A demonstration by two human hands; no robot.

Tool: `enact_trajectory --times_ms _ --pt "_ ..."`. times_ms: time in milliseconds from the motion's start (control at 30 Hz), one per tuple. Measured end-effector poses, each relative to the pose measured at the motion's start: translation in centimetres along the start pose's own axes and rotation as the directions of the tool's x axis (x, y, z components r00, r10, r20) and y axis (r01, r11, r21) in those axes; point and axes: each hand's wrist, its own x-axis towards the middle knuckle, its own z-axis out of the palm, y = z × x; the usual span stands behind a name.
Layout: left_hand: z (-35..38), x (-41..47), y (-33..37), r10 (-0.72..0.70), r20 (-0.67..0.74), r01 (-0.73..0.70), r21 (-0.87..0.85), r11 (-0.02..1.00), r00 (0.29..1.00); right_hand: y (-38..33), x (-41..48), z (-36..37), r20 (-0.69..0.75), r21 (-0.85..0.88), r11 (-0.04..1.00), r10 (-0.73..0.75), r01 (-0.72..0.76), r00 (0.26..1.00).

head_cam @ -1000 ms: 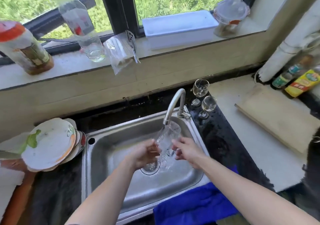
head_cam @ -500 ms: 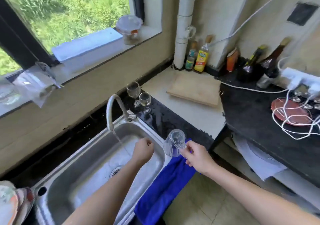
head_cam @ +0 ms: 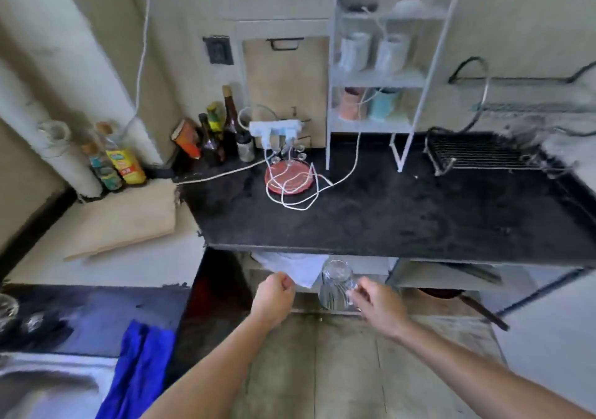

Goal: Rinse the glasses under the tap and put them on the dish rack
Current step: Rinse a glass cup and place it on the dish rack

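My right hand (head_cam: 375, 299) pinches a clear glass (head_cam: 335, 284) and holds it upside down, in the air below the front edge of the black counter (head_cam: 387, 212). My left hand (head_cam: 274, 297) hangs beside it with fingers curled into a loose fist, holding nothing. A wire dish rack (head_cam: 483, 154) stands at the back right of the black counter, far from both hands. The steel sink (head_cam: 48, 386) is at the bottom left. Other small glasses (head_cam: 19, 318) show blurred at the left edge.
A power strip with white cables (head_cam: 290, 173) over a red mat lies mid-counter. Bottles (head_cam: 219, 134) cluster at the back corner, a white shelf unit (head_cam: 377, 79) stands behind. A wooden board (head_cam: 125, 218) lies left, a blue cloth (head_cam: 138, 367) hangs by the sink.
The view has swung right from the sink to the black counter. My right hand carried the glass away from the tap; my left hand let go and left the sink.
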Motion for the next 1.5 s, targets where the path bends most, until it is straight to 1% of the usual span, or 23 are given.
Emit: enact_trajectory --times_ms 100,200,333,433,533,667,833,900,1000,1133,1200,1233,1267,1300,1367,1400,1433,1500 --pt "4.5 1.5 6.7 0.101 0.103 -0.111 0.097 0.989 0.99 5.9 -0.7 -5.1 -0.134 0.073 0.99 0.126 -0.117 0.983" --pt "7.8 3.2 12.2 0.202 0.142 -0.225 0.173 0.959 0.969 10.4 -0.6 -8.9 -0.238 0.163 0.968 0.228 -0.193 0.944" --pt "11.6 6.7 18.3 0.29 0.204 -0.327 0.185 0.927 0.935 15.9 1.0 -13.0 -0.311 0.238 0.928 0.353 -0.287 0.882" --pt "14.3 10.0 23.0 0.347 0.268 -0.397 0.157 0.904 0.898 19.4 3.2 -16.4 -0.365 0.274 0.909 0.401 -0.315 0.84" --pt "16.6 13.5 27.8 0.408 0.312 -0.466 0.139 0.874 0.858 22.0 5.9 -20.2 -0.4 0.307 0.89 0.442 -0.337 0.803" --pt "19.0 17.4 35.4 0.495 0.354 -0.568 0.139 0.812 0.794 25.3 9.8 -25.5 -0.431 0.39 0.824 0.557 -0.411 0.71" --pt "21.8 20.5 45.2 0.62 0.395 -0.72 0.185 0.669 0.677 29.4 13.6 -31.5 -0.473 0.426 0.778 0.626 -0.461 0.62" --pt "23.0 21.6 48.5 0.683 0.383 -0.777 0.189 0.601 0.622 31.2 15.3 -33.9 -0.492 0.412 0.78 0.625 -0.471 0.606" --pt "24.8 23.7 52.8 0.776 0.318 -0.838 0.236 0.491 0.544 34.3 18.4 -37.4 -0.505 0.39 0.789 0.614 -0.475 0.607" --pt "27.6 26.7 56.8 0.881 0.204 -0.875 0.336 0.347 0.428 39.2 24.1 -41.3 -0.508 0.323 0.814 0.58 -0.483 0.637" --pt "29.0 28.1 58.3 0.908 0.135 -0.854 0.417 0.311 0.396 41.8 27.4 -42.8 -0.492 0.294 0.823 0.566 -0.485 0.662" --pt "29.8 28.8 58.9 0.912 0.106 -0.831 0.464 0.308 0.397 43.2 29.1 -43.6 -0.479 0.285 0.828 0.56 -0.483 0.676" --pt "30.7 29.6 59.3 0.906 0.09 -0.802 0.507 0.316 0.414 44.5 30.8 -44.2 -0.462 0.276 0.831 0.555 -0.482 0.692" --pt "31.5 30.2 59.6 0.888 0.09 -0.771 0.54 0.337 0.451 45.8 32.4 -44.6 -0.444 0.266 0.836 0.548 -0.479 0.709" --pt "32.9 31.1 59.8 0.831 0.089 -0.697 0.597 0.396 0.549 47.8 35.3 -45.3 -0.408 0.247 0.844 0.536 -0.476 0.739" --pt "33.4 31.4 59.8 0.813 0.076 -0.661 0.628 0.41 0.577 48.5 36.5 -45.5 -0.39 0.245 0.845 0.535 -0.475 0.75" --pt "33.8 31.6 59.7 0.806 0.062 -0.632 0.657 0.411 0.589 49.3 37.5 -45.6 -0.373 0.259 0.847 0.532 -0.465 0.76" --pt "34.3 31.7 59.7 0.809 0.032 -0.599 0.69 0.407 0.586 50.5 39.0 -45.7 -0.349 0.289 0.844 0.532 -0.452 0.772"
